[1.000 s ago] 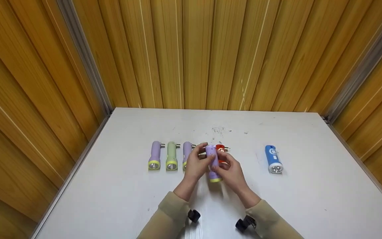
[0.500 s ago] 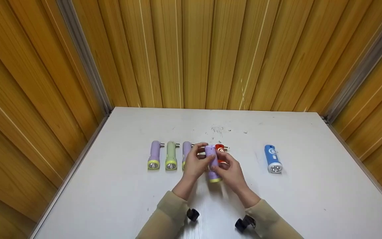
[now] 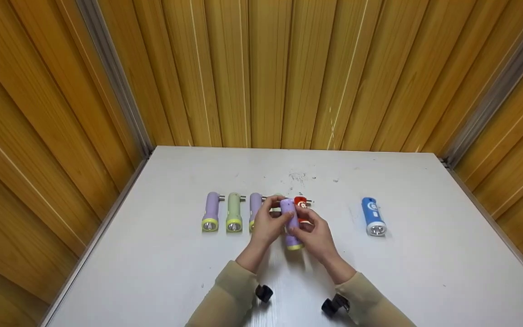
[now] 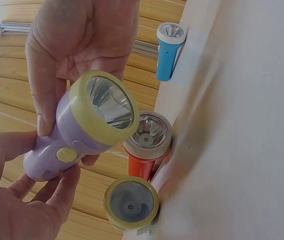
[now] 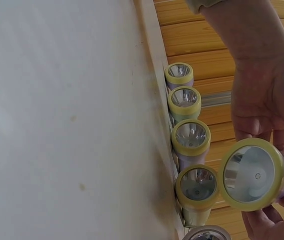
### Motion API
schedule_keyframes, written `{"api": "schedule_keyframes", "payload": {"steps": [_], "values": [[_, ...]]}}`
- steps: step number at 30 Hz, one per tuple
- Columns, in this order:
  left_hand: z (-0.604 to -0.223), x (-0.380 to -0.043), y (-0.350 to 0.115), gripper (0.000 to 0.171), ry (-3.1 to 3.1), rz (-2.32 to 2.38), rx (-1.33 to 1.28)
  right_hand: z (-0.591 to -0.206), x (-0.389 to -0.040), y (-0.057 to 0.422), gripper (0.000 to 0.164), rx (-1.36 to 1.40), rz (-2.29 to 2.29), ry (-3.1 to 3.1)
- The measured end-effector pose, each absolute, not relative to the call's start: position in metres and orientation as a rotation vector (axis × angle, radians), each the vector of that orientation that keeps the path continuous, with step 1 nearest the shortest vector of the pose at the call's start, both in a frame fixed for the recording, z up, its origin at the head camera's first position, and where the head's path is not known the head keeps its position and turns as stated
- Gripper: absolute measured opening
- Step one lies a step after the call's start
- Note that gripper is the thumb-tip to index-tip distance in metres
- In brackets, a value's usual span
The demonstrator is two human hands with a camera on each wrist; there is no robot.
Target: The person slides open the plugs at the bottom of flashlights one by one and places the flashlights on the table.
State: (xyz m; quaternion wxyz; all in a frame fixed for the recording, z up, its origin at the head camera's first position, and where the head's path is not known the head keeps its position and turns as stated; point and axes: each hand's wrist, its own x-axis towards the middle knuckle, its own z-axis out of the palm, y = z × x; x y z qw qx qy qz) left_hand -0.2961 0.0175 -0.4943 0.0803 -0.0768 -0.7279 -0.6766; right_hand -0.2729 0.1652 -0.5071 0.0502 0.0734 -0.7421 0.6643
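Observation:
A purple flashlight with a yellow rim is gripped by both hands above the white table, its lens end toward the person. My left hand holds it from the left, thumb across the body. From the right, my right hand grips it nearer the lens. The left wrist view shows the flashlight's round yellow button and reflector. Just behind the hands lie a red flashlight and a pale green flashlight, both partly hidden in the head view.
Left of the hands, a purple flashlight, a green flashlight and another purple flashlight lie in a row. A blue flashlight lies apart at the right. Wood-patterned panels enclose the white table at back and sides.

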Motion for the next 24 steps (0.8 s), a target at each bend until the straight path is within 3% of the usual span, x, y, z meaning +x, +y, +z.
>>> {"api": "schedule_keyframes", "payload": {"steps": [24], "values": [[-0.4947,-0.2954,0.0158,0.040,-2.206,-1.988,-0.269,-0.5069,-0.2723,0.1647,0.054,0.245,2.028,-2.247]]}}
